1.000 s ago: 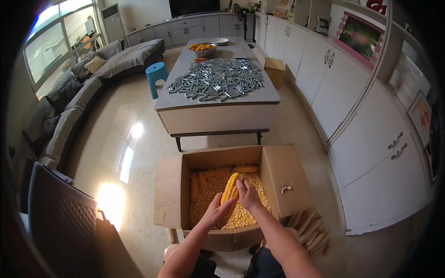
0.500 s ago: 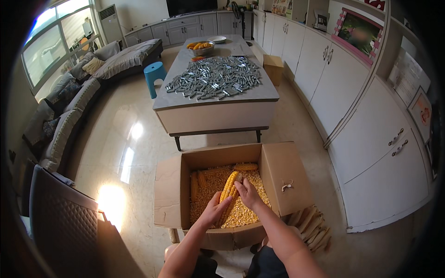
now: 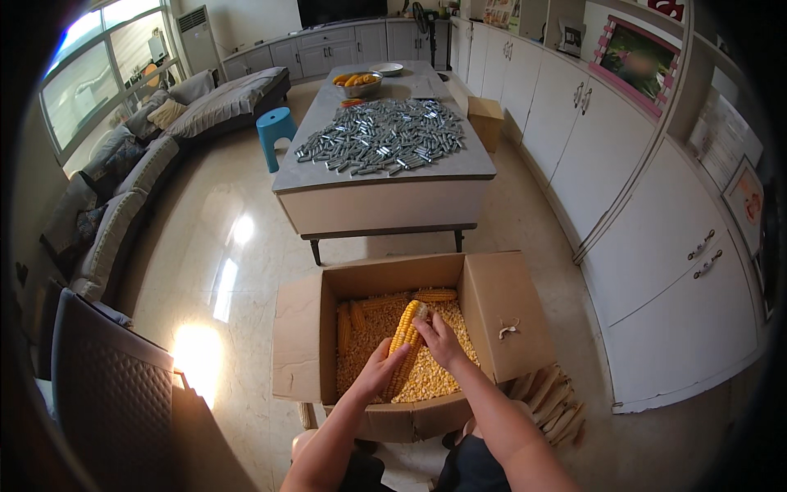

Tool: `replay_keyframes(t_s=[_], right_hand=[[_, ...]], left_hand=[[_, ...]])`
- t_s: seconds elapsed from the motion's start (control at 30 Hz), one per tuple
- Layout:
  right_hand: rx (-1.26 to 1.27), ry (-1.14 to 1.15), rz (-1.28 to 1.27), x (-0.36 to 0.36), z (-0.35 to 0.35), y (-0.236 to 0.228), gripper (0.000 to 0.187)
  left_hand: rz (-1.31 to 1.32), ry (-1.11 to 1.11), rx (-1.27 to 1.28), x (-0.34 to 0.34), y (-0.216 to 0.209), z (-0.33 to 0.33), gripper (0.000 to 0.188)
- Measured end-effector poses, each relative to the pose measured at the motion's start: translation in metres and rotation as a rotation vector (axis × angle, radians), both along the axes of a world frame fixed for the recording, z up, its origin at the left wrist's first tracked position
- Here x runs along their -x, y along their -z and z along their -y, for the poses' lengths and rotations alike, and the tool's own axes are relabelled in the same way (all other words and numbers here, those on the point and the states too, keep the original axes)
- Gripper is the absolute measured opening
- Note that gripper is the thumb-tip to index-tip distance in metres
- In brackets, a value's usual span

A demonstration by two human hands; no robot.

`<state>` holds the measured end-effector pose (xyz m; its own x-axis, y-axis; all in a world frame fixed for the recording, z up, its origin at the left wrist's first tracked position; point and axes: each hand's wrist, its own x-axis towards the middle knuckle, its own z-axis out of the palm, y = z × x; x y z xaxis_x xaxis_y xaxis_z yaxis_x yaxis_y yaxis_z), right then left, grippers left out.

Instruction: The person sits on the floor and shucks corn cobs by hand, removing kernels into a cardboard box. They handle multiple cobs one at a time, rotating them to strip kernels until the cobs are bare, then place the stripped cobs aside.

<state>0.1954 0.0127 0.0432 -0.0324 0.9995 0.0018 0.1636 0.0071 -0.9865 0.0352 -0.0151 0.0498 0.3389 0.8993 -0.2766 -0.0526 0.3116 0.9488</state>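
A yellow corn cob [image 3: 405, 336] is held slantwise over an open cardboard box [image 3: 393, 266]. My left hand [image 3: 383, 366] wraps round its lower part. With my right hand [image 3: 440, 340] I grip the cob near its upper end, where a pale patch shows. Loose corn kernels [image 3: 438, 380] cover the bottom of the box, brightly lit on the right and shaded on the left. More whole cobs [image 3: 344, 328] lie along the inner left wall, and another cob [image 3: 434, 295] rests by the far wall. My fingertips on the cob are partly hidden.
Bare stripped cobs [image 3: 553, 406] are heaped on the floor right of the box. Beyond stands a grey table [image 3: 287, 176] with many small metal cylinders [image 3: 385, 135] and a bowl of corn [image 3: 357, 82]. A blue stool [image 3: 276, 131], a chair [image 3: 115, 385] and white cabinets [image 3: 648, 271] surround it.
The corn cob has turned a little in my hands, and more of its pale upper end shows. My right hand has shifted slightly along with it.
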Motion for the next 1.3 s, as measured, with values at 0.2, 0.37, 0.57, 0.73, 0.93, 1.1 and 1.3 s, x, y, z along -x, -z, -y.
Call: replay_keyframes(t_s=[0.2, 0.37, 0.57, 0.73, 0.93, 1.1, 1.3], right_hand=[[0.018, 0.028, 0.056, 0.001, -0.002, 0.013, 0.043], [0.027, 0.12, 0.098, 0.003, -0.003, 0.016, 0.048], [0.05, 0.043, 0.178, 0.003, 0.001, -0.001, 0.05], [0.036, 0.014, 0.029, 0.001, -0.004, 0.015, 0.049], [0.013, -0.01, 0.138, -0.003, -0.004, 0.021, 0.039], [0.028, 0.062, -0.067, 0.003, -0.006, 0.025, 0.039], [0.149, 0.012, -0.32, 0.008, -0.008, 0.023, 0.05]], left_hand=[[0.05, 0.002, 0.038, -0.002, 0.004, 0.001, 0.038], [0.015, 0.036, 0.036, -0.001, 0.001, 0.002, 0.036], [-0.034, 0.014, -0.016, -0.004, -0.001, 0.002, 0.037], [-0.052, 0.002, -0.047, -0.003, -0.004, 0.003, 0.039], [-0.016, 0.009, 0.004, -0.001, 0.001, 0.003, 0.041], [0.155, -0.035, 0.109, 0.001, 0.005, 0.0, 0.045], [0.302, 0.046, 0.36, 0.006, -0.007, -0.002, 0.045]])
